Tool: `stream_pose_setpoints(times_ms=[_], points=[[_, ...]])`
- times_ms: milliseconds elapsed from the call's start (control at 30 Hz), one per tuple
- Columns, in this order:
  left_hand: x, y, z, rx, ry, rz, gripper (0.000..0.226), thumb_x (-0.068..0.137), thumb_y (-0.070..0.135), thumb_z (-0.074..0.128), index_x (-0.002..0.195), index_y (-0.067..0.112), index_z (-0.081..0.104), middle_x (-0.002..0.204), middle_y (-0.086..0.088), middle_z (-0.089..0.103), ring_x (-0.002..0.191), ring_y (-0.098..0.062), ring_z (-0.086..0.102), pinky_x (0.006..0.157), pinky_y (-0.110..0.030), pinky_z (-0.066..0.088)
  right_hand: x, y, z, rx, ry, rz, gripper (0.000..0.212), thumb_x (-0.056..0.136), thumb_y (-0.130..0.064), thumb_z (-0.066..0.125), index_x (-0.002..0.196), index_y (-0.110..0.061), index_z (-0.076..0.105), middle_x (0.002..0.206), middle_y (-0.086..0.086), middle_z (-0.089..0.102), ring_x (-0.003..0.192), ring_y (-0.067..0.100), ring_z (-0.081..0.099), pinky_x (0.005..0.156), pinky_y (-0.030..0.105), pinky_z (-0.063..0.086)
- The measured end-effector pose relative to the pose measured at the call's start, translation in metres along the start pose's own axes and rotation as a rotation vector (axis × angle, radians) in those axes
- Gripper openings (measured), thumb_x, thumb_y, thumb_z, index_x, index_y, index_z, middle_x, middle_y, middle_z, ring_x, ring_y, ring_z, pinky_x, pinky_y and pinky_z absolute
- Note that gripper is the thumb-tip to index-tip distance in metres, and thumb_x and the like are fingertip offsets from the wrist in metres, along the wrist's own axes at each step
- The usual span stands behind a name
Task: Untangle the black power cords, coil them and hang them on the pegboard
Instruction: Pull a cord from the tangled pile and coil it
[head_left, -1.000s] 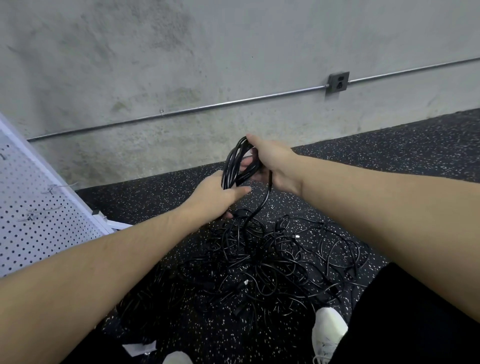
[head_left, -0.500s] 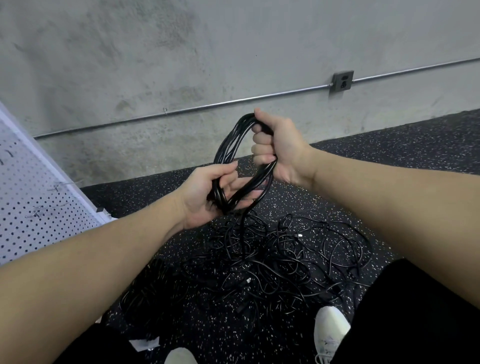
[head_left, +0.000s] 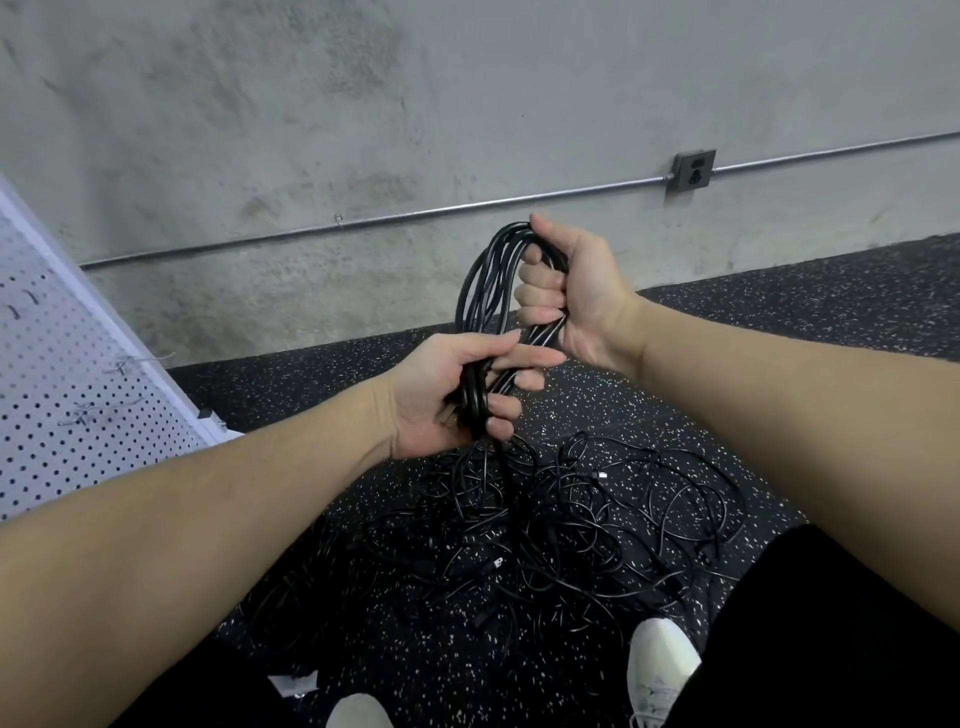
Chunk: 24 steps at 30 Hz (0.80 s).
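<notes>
We see right hand (head_left: 576, 291) fisted round top of coiled black cord (head_left: 480, 291); left hand (head_left: 447, 395) curled round coil's bottom. Below both hands, tangled cord pile (head_left: 561, 530) on speckled rubber floor (head_left: 779, 322). Perforated white pegboard (head_left: 67, 384) left of left hand.

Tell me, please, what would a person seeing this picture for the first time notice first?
Probably the coiled black cord, held up in the middle: the right hand grips its top and the left hand its bottom. Below them a tangle of black cords lies on the speckled floor. A white pegboard stands at the left.
</notes>
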<state>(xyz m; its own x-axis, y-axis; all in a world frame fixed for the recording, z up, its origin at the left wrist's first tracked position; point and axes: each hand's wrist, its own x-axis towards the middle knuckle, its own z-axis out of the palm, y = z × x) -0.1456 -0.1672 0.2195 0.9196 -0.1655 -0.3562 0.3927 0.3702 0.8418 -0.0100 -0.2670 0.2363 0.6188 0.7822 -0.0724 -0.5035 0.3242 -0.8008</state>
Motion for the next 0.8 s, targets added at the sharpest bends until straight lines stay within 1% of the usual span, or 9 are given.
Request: stream_pose_setpoints(times_ms=[100, 233, 300, 367, 433, 500, 600, 700, 800], points=[[0.002, -0.006, -0.007, 0.072, 0.069, 0.013, 0.039, 0.093, 0.034, 0.053, 0.111, 0.013, 0.080, 0.078, 0.005, 0.048, 0.058, -0.008, 0.028, 0.050, -0.022, 0.039, 0.002, 0.007, -0.001, -0.199, 0.058, -0.006, 0.040, 0.105, -0.041, 0.046, 0.071, -0.021, 0.042, 0.050, -0.008, 0.025, 0.041, 0.008, 0.023, 0.040, 0.020, 0.031], [0.005, -0.008, -0.014, 0.142, 0.165, 0.089, 0.038, 0.104, 0.030, 0.046, 0.131, 0.013, 0.066, 0.077, 0.006, 0.048, 0.055, -0.007, 0.038, 0.052, -0.023, 0.042, 0.005, 0.014, -0.012, -0.398, 0.064, 0.017, 0.063, 0.100, -0.069, 0.027, 0.099, -0.016, 0.062, 0.079, -0.001, 0.058, 0.074, 0.018, 0.055, 0.080, 0.038, 0.049], [0.006, -0.003, -0.015, 0.106, 0.204, 0.155, 0.038, 0.107, 0.030, 0.043, 0.134, 0.013, 0.065, 0.075, 0.006, 0.047, 0.052, -0.006, 0.040, 0.051, -0.023, 0.043, 0.002, 0.016, -0.019, -0.467, 0.002, 0.091, 0.066, 0.103, -0.062, 0.016, 0.118, -0.017, 0.062, 0.099, 0.002, 0.069, 0.096, 0.021, 0.062, 0.097, 0.044, 0.049], [0.006, 0.001, -0.016, 0.100, 0.239, 0.196, 0.039, 0.108, 0.030, 0.041, 0.134, 0.013, 0.064, 0.072, 0.007, 0.048, 0.051, -0.006, 0.041, 0.053, -0.024, 0.042, -0.003, 0.022, -0.024, -0.646, -0.088, 0.191, 0.055, 0.104, -0.044, 0.016, 0.119, -0.018, 0.062, 0.099, 0.000, 0.075, 0.106, 0.021, 0.065, 0.108, 0.051, 0.046], [0.006, -0.001, -0.015, 0.136, 0.245, 0.200, 0.039, 0.108, 0.031, 0.042, 0.136, 0.013, 0.062, 0.070, 0.008, 0.048, 0.051, -0.005, 0.044, 0.054, -0.024, 0.042, -0.008, 0.025, -0.025, -0.761, -0.185, 0.278, 0.053, 0.102, -0.036, 0.013, 0.113, -0.018, 0.062, 0.090, -0.004, 0.074, 0.105, 0.020, 0.064, 0.109, 0.049, 0.042], [0.008, -0.003, -0.014, 0.150, 0.229, 0.215, 0.039, 0.108, 0.030, 0.042, 0.137, 0.013, 0.061, 0.071, 0.008, 0.047, 0.052, -0.005, 0.042, 0.053, -0.024, 0.043, -0.009, 0.023, -0.028, -0.654, -0.241, 0.309, 0.053, 0.099, -0.031, 0.013, 0.113, -0.015, 0.062, 0.090, 0.000, 0.071, 0.100, 0.022, 0.061, 0.111, 0.051, 0.037], [0.009, 0.005, -0.014, 0.102, 0.266, 0.291, 0.037, 0.109, 0.028, 0.040, 0.135, 0.014, 0.061, 0.071, 0.008, 0.049, 0.051, -0.005, 0.042, 0.055, -0.023, 0.040, -0.008, 0.017, -0.035, -0.575, -0.223, 0.330, 0.058, 0.098, -0.032, 0.013, 0.137, -0.014, 0.052, 0.115, 0.008, 0.074, 0.117, 0.024, 0.064, 0.118, 0.056, 0.031], [0.008, 0.011, -0.021, 0.033, 0.286, 0.360, 0.034, 0.108, 0.028, 0.042, 0.134, 0.016, 0.061, 0.074, 0.007, 0.046, 0.054, -0.006, 0.040, 0.056, -0.025, 0.040, -0.008, 0.023, -0.036, -0.835, -0.334, 0.418, 0.056, 0.100, -0.029, 0.020, 0.150, -0.018, 0.042, 0.128, 0.005, 0.070, 0.128, 0.022, 0.059, 0.119, 0.061, 0.024], [0.011, 0.008, -0.030, 0.007, 0.317, 0.398, 0.033, 0.107, 0.029, 0.044, 0.133, 0.016, 0.061, 0.073, 0.007, 0.047, 0.056, -0.007, 0.039, 0.055, -0.025, 0.044, -0.012, 0.036, -0.029, -1.135, -0.527, 0.497, 0.045, 0.103, -0.031, 0.031, 0.145, -0.025, 0.049, 0.131, -0.005, 0.069, 0.131, 0.013, 0.056, 0.121, 0.058, 0.022]])
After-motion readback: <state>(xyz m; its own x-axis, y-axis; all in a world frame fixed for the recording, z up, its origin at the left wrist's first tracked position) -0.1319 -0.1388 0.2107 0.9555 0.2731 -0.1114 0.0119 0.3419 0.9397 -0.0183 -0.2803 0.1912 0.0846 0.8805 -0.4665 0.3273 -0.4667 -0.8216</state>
